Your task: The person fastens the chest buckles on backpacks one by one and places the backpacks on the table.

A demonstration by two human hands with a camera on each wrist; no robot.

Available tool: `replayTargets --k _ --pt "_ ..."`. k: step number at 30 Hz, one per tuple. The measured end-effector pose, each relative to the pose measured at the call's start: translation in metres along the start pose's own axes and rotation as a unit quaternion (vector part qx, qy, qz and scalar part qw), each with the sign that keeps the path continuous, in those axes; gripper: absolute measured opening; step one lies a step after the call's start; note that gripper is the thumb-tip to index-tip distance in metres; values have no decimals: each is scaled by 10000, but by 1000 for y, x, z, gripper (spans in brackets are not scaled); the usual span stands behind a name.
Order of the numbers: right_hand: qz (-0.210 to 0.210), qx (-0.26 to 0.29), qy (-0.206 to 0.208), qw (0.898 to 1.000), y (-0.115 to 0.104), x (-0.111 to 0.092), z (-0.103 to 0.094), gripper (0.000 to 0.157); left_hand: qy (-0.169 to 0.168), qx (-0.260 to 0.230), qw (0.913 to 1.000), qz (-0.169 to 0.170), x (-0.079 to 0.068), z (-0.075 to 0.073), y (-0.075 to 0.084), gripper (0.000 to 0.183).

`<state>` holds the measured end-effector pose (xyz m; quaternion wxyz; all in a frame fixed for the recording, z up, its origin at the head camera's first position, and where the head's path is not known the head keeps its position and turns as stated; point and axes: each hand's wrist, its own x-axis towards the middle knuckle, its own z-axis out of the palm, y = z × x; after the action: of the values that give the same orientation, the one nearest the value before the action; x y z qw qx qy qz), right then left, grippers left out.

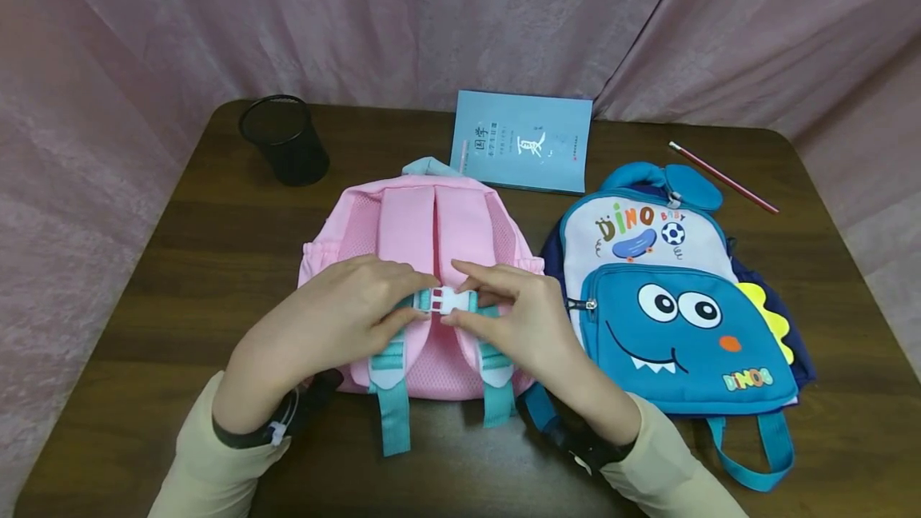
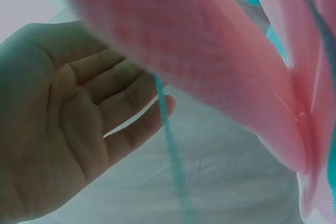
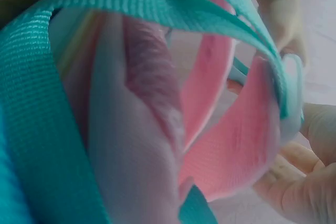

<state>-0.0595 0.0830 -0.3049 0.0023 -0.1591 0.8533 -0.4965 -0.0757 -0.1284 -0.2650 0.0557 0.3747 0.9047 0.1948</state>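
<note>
Left hand [image 1: 352, 302] and right hand [image 1: 528, 310] pinch opposite ends of white buckle [image 1: 448, 300], over pink backpack [image 1: 405, 222] on worktop [image 1: 180, 262]. Some fingers hidden in head view; teal strap [image 3: 47, 119] partly blocks right wrist view.

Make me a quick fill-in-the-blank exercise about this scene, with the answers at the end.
The left hand and right hand hold a white ____ on the pink backpack.
In the head view, the dinosaur backpack lies to the ____ of the pink one.
The book has a cover coloured ____.
The cup is coloured ____.

Missing words: buckle; right; blue; black.
</note>
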Motion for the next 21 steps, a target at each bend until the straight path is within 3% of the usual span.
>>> replayTargets --k 5,10,14,17,21 --pt "202 680 -156 9974 -2 1 -4 49 -258 -537 9972 -444 -1 -5 0 33" --pt "599 1245 -17 9904 -3 2 -5 43 153 -1229 9849 -1207 -1 -9 2 33" --pt "575 777 144 9952 -3 1 -5 38 384 -1357 9808 -1349 -1 -10 2 32" --pt "449 242 324 9982 -2 0 -6 37 485 -1361 9813 -1276 -1 -10 2 31" --pt "276 -24 585 9979 -1 -1 -7 39 676 -1463 9802 -1148 -1 -8 4 32"
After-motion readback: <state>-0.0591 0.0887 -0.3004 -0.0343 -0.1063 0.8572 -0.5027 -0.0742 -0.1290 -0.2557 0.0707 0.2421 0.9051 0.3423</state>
